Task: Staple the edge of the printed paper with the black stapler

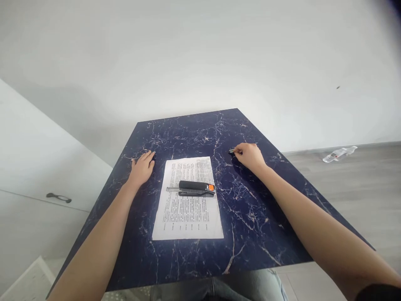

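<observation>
My left hand [142, 168] lies flat on the dark blue marbled table [188, 259], left of a printed sheet of paper [188, 230], with its fingers spread and nothing in them. Across the paper rests a black stapler [196, 185] with an orange patch at its right end; a pale strip sticks out to its left. To the right of the paper, my right hand [250, 156] pinches a small, thin piece [232, 151] with a pale greenish edge, close to the tabletop. Its kind is too small to tell, and the fingers cover part of it.
A white wall [200, 54] rises beyond the table's far edge. White cabinet fronts with a dark handle [59, 197] stand to the left. On the grey floor at right lies a crumpled clear plastic wrapper [340, 154].
</observation>
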